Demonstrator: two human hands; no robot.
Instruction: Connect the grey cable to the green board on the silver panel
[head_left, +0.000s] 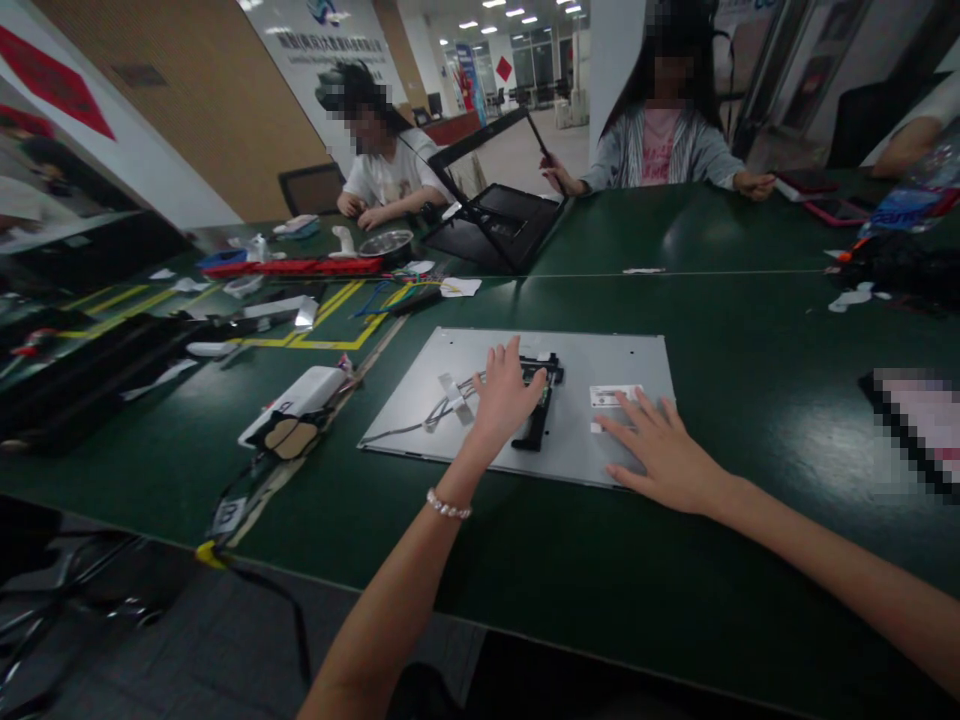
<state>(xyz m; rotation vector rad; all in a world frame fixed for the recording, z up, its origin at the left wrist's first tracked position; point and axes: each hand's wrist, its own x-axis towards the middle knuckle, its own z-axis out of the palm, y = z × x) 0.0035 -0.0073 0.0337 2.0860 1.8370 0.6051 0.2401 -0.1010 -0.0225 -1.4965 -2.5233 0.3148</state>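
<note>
A flat silver-grey panel, apparently the back of a display, lies on the green table in front of me. My left hand is over its middle with fingers apart, beside a black bracket-like part that it partly covers. Thin cables, held by a piece of tape, run from there toward the panel's left corner. My right hand rests with spread fingers on the panel's right side, its fingertips near a white label.
A white power strip-like block with a cable sits left. Behind it are a red strip, wires and loose parts. Across the table, a person's hand holds a black frame. A phone-like object lies at right, below a bottle.
</note>
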